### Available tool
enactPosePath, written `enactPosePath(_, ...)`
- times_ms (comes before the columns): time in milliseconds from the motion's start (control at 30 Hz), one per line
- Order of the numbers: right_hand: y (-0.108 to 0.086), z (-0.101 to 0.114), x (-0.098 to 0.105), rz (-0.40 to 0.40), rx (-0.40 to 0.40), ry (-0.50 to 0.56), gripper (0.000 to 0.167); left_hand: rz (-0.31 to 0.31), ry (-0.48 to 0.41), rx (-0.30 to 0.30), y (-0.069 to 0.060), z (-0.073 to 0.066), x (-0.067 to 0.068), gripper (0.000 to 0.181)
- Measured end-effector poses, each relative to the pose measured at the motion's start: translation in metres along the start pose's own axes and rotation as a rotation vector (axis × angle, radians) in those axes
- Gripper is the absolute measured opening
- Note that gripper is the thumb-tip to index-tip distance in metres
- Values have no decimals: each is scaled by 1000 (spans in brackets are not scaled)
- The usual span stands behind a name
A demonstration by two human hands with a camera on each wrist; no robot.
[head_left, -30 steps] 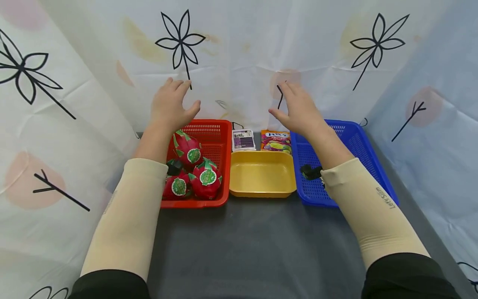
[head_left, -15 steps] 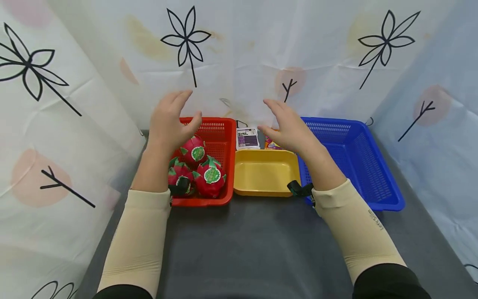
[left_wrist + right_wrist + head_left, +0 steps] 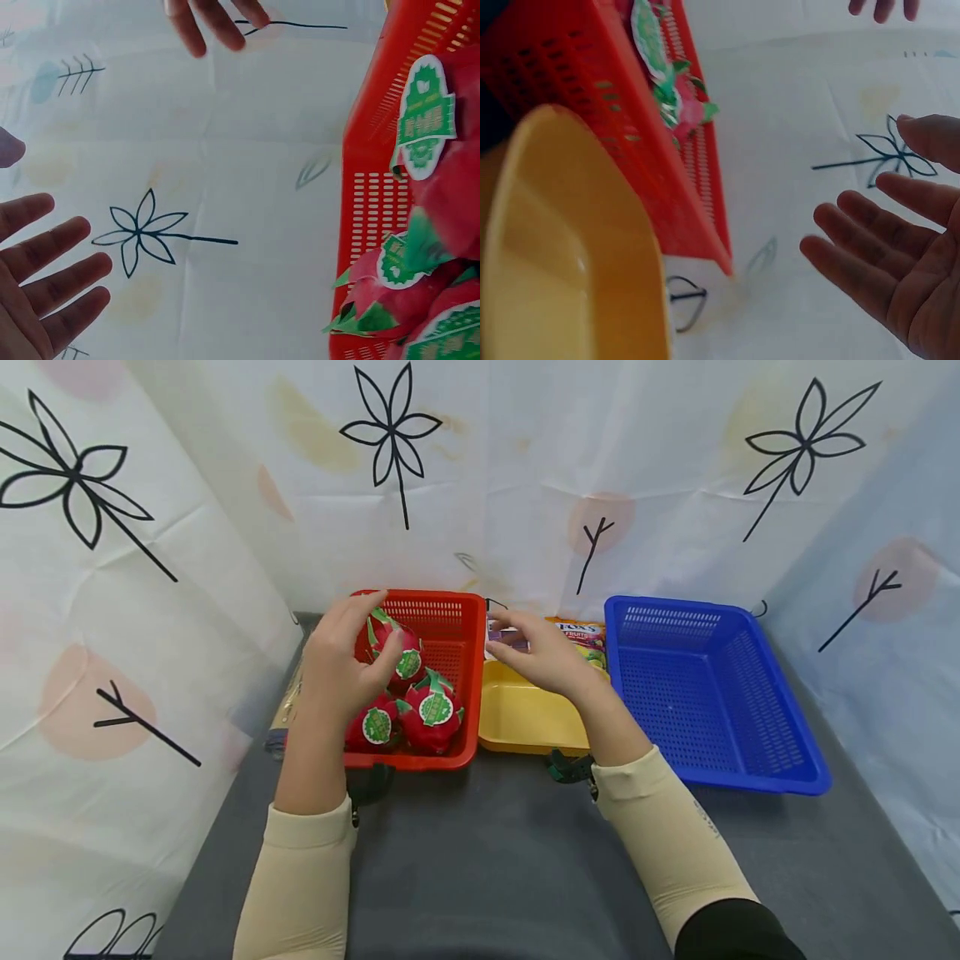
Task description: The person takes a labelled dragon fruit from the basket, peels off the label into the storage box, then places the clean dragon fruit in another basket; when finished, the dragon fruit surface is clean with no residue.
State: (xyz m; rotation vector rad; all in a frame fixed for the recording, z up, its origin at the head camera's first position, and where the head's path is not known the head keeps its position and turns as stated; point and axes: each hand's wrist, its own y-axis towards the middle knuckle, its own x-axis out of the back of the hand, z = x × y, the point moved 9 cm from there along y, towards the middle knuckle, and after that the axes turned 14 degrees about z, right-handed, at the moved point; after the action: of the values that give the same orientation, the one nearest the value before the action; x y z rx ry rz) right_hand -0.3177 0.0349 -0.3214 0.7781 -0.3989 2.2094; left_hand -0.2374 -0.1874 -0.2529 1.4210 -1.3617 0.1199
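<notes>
My left hand (image 3: 341,664) hovers over the left side of a red basket (image 3: 471,693), fingers spread and holding nothing. Inside the basket lie three dragon fruits: one at the back (image 3: 405,652), one at the front right (image 3: 431,714) and one at the front left (image 3: 375,724), each with a green label. My right hand (image 3: 551,656) hangs above a yellow tray (image 3: 525,718), fingers loosely extended toward the red basket and nothing in them. The left wrist view shows the left hand (image 3: 49,274) apart from the fruits; the right wrist view shows the right hand's open palm (image 3: 907,262).
A blue basket (image 3: 675,693) stands right of the yellow tray. Behind the tray are a Fox's candy bag (image 3: 588,635) and a partly covered white-and-purple pack (image 3: 495,631). A partly hidden gold item (image 3: 287,697) lies left of the red basket. Printed curtains (image 3: 510,468) enclose the grey table (image 3: 480,852).
Both hands have come down and back from near the rear curtain. The right hand has also moved left, from beside the blue basket to above the yellow tray. The view has shifted slightly.
</notes>
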Motion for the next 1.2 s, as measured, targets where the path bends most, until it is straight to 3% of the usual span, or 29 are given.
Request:
enactPosePath(167, 18, -3, -34, 88, 14, 1, 46, -29, -30, 34, -23, 6, -1, 47)
enactPosePath(333, 39, -5, -64, 172, 36, 23, 42, -9, -96, 133, -40, 19, -9, 47)
enactPosePath(600, 74, -7, -102, 323, 7, -80, 38, -2, -167, 244, -63, 34, -19, 46)
enactPosePath(900, 86, -14, -110, 384, -84, -108, 45, -20, -175, 263, -71, 37, -21, 46)
enactPosePath(1200, 88, -12, -111, 525, 42, -181, 41, -22, -175, 310, -73, 42, -25, 45)
